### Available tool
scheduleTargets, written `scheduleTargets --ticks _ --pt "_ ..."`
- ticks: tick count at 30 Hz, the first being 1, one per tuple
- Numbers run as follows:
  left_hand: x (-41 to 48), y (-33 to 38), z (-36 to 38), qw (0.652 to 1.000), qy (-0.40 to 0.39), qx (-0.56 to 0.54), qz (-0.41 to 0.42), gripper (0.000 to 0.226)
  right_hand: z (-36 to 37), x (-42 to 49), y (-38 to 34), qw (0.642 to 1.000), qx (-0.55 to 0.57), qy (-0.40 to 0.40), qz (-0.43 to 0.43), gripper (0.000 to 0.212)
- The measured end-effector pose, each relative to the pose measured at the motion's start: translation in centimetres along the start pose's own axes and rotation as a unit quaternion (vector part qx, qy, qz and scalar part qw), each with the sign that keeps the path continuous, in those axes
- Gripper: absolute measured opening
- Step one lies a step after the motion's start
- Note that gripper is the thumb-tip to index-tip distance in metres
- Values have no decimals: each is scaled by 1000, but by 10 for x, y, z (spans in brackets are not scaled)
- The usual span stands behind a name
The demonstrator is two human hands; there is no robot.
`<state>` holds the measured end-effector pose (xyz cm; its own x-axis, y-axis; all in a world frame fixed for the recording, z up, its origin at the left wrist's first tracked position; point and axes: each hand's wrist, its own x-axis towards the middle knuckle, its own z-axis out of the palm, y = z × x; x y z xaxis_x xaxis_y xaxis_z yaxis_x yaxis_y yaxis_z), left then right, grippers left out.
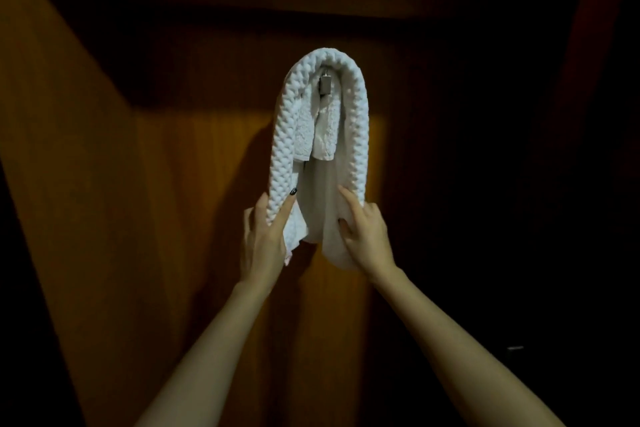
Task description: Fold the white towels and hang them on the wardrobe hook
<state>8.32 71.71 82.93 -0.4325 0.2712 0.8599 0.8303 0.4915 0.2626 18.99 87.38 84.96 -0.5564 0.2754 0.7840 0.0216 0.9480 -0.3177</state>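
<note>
Panelling (pixel 166 184) of brown wood is lit at the centre, while the rest of the wardrobe interior is lost in darkness. A metal hook (pixel 325 84) is fixed to this panel, and a white waffle towel (pixel 358 121), folded into a long thick band, is draped over it so that both ends hang down in an upside-down U. Inside the loop, smaller white towels (pixel 325 135) are hung from the same hook. The left end of the band is gripped by the left hand (pixel 263 239), its thumb set on the outer edge and its fingers (pixel 287 206) laid across the front. The right end is held by the right hand (pixel 369 236), whose fingers (pixel 348 199) are curled into the cloth with the thumb pressed in lower down. Both bare forearms are raised towards the hook.
</note>
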Motion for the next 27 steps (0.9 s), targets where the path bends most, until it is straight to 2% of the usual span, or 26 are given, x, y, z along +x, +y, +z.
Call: scheduleTargets --ticks 4,8,14,17,22,27 --pt "1 11 15 998 -39 -1 -44 82 18 3 1 997 -65 -28 -12 57" --pt "-3 22 29 996 -68 -7 -65 79 26 2 11 998 -23 -53 -6 57" --pt "-15 47 40 992 -56 -41 -103 69 28 -2 9 999 8 -43 -13 50" --pt "-45 52 41 986 -93 -56 -126 62 23 -15 12 997 -28 -68 18 52" --pt "-121 46 31 982 -168 26 -83 60 7 -106 35 983 -73 -121 120 64" --pt "-190 72 24 956 -287 34 42 54 -30 -239 36 941 -121 -210 236 64"
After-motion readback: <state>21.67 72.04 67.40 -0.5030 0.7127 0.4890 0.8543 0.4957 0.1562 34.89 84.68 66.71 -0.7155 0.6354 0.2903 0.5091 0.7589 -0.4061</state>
